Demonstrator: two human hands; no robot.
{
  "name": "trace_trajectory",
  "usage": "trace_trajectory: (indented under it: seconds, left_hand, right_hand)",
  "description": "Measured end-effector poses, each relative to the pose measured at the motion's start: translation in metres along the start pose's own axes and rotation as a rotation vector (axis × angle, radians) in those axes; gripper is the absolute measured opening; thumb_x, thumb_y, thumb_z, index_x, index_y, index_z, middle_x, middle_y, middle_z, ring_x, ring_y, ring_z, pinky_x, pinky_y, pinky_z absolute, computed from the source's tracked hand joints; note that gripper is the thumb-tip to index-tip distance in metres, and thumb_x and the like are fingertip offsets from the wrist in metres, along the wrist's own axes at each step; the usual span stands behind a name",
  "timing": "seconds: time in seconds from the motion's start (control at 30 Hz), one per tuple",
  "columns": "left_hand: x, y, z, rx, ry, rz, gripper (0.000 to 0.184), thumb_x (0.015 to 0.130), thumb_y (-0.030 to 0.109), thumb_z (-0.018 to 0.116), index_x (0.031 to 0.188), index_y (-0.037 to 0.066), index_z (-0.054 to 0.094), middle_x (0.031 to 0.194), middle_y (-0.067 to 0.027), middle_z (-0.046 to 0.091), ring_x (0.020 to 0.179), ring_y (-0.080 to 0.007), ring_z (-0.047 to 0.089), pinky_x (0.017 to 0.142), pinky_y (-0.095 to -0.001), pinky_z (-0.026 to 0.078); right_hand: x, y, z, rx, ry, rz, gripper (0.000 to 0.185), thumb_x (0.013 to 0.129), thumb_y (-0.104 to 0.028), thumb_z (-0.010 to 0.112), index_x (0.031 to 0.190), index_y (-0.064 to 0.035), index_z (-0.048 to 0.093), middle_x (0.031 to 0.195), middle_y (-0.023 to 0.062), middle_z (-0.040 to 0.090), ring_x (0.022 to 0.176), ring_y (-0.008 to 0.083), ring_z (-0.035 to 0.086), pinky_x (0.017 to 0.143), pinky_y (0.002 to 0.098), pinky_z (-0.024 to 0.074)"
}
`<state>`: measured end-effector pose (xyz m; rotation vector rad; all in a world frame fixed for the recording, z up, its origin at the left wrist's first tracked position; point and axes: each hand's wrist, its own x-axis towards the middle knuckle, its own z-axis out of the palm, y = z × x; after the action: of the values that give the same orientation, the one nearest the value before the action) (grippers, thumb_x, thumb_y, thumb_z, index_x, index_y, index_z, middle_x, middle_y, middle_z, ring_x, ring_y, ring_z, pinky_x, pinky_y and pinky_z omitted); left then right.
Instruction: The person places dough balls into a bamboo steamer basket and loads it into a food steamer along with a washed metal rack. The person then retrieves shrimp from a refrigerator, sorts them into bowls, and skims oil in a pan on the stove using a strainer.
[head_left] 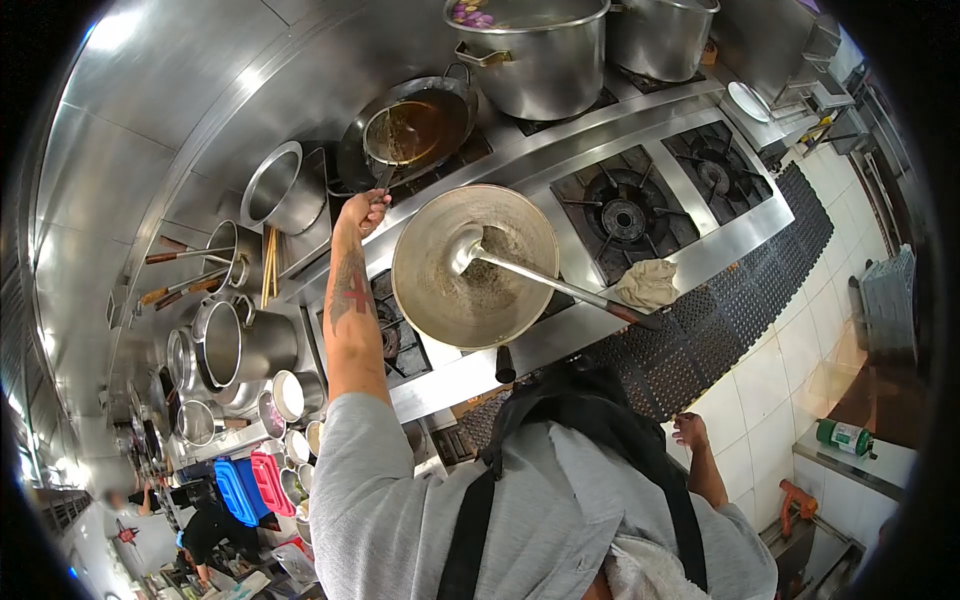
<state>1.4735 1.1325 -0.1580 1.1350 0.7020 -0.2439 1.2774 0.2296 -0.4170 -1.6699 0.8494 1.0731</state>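
My left hand is closed around the handle of a round strainer, which sits over a dark wok of brown oil at the back of the stove. In front of me stands a large wok with brownish residue on its bottom. A long-handled ladle rests in it, its wooden grip reaching past the rim to the right. My right hand hangs at my side over the floor, fingers loosely curled; nothing can be seen in it.
Two tall pots stand at the back. Burners and a crumpled cloth lie right of the wok. Pots and utensils crowd the left. A black perforated mat covers the floor. Another person is at far lower left.
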Motion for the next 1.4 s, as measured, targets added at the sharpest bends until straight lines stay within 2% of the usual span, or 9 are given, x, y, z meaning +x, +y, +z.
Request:
trace_trajectory:
  seconds: [0.03, 0.23, 0.57, 1.07, 1.17, 1.23, 1.3, 1.37, 1.4]
  left_hand:
    - [-0.003, 0.000, 0.003, 0.048, -0.038, -0.002, 0.022, 0.101, 0.009, 0.031, 0.104, -0.002, 0.049, 0.068, -0.0017, 0.042, 0.044, -0.0041, 0.031, 0.031, -0.0181, 0.020]
    - [-0.019, 0.000, 0.033, -0.011, 0.063, 0.099, 0.022, 0.101, 0.009, 0.037, 0.118, -0.001, 0.046, 0.092, -0.0087, 0.055, 0.049, -0.0050, 0.033, 0.032, -0.0176, 0.022]
    - [-0.042, -0.004, 0.028, -0.011, -0.019, 0.106, 0.023, 0.103, 0.012, 0.038, 0.118, -0.002, 0.048, 0.089, -0.0088, 0.056, 0.050, -0.0035, 0.032, 0.034, -0.0161, 0.024]
    - [-0.132, -0.020, -0.016, -0.074, 0.024, 0.136, 0.026, 0.104, 0.017, 0.041, 0.122, 0.001, 0.050, 0.090, -0.0088, 0.060, 0.050, -0.0026, 0.036, 0.035, -0.0154, 0.025]
    - [-0.148, -0.009, -0.030, -0.128, 0.021, 0.170, 0.025, 0.103, 0.016, 0.042, 0.121, 0.002, 0.051, 0.089, -0.0087, 0.061, 0.051, -0.0030, 0.037, 0.035, -0.0158, 0.026]
    - [-0.160, 0.004, -0.027, 0.004, 0.255, 0.232, 0.025, 0.102, 0.015, 0.043, 0.122, 0.001, 0.050, 0.089, -0.0093, 0.062, 0.051, -0.0039, 0.038, 0.035, -0.0163, 0.025]
    - [-0.167, 0.013, -0.022, 0.059, 0.304, 0.274, 0.025, 0.101, 0.015, 0.043, 0.122, 0.003, 0.050, 0.088, -0.0092, 0.064, 0.050, -0.0051, 0.041, 0.035, -0.0174, 0.025]
    - [-0.176, 0.026, -0.009, 0.328, 0.512, 0.249, 0.031, 0.098, 0.015, 0.041, 0.125, 0.005, 0.052, 0.091, -0.0058, 0.063, 0.046, -0.0043, 0.039, 0.034, -0.0177, 0.021]
    - [-0.169, 0.029, -0.013, 0.363, 0.563, 0.270, 0.032, 0.095, 0.015, 0.039, 0.121, 0.003, 0.055, 0.089, -0.0070, 0.065, 0.044, -0.0050, 0.041, 0.033, -0.0197, 0.021]
  right_hand:
    - [-0.003, -0.002, 0.002, -0.071, 0.071, -0.044, 0.020, 0.088, -0.009, 0.053, 0.107, -0.0110, 0.058, 0.079, 0.0036, 0.061, 0.059, 0.0202, 0.060, 0.051, 0.0352, 0.0474]
    - [-0.005, -0.006, 0.005, -0.105, 0.079, -0.037, 0.018, 0.090, -0.012, 0.052, 0.107, -0.0092, 0.058, 0.079, 0.0041, 0.061, 0.058, 0.0205, 0.061, 0.049, 0.0345, 0.0467]
    - [0.001, -0.010, 0.018, -0.094, 0.002, -0.087, 0.020, 0.092, -0.015, 0.049, 0.109, -0.0086, 0.058, 0.086, 0.0062, 0.064, 0.060, 0.0196, 0.060, 0.051, 0.0333, 0.0473]
    - [0.010, -0.004, 0.030, -0.112, -0.059, -0.075, 0.023, 0.090, -0.021, 0.058, 0.110, -0.0096, 0.059, 0.084, 0.0047, 0.065, 0.063, 0.0180, 0.061, 0.053, 0.0333, 0.0492]
    - [0.024, 0.002, 0.032, -0.288, -0.020, -0.168, 0.021, 0.090, -0.020, 0.059, 0.109, -0.0096, 0.059, 0.081, 0.0038, 0.063, 0.063, 0.0180, 0.061, 0.053, 0.0329, 0.0491]
    - [0.087, 0.041, 0.014, -0.448, -0.073, -0.389, 0.021, 0.090, -0.019, 0.058, 0.108, -0.0095, 0.059, 0.079, 0.0038, 0.063, 0.062, 0.0180, 0.061, 0.053, 0.0332, 0.0492]
    - [0.175, 0.094, -0.013, -0.699, -0.150, -0.811, 0.020, 0.090, -0.019, 0.058, 0.108, -0.0093, 0.059, 0.078, 0.0038, 0.062, 0.062, 0.0180, 0.061, 0.053, 0.0335, 0.0492]
    - [0.178, 0.093, -0.012, -0.735, -0.135, -0.803, 0.019, 0.091, -0.018, 0.057, 0.107, -0.0092, 0.059, 0.076, 0.0039, 0.062, 0.061, 0.0180, 0.061, 0.053, 0.0339, 0.0493]
    - [0.143, 0.067, -0.002, -0.620, -0.103, -0.593, 0.018, 0.091, -0.018, 0.057, 0.107, -0.0092, 0.060, 0.076, 0.0037, 0.062, 0.062, 0.0179, 0.061, 0.054, 0.0340, 0.0495]
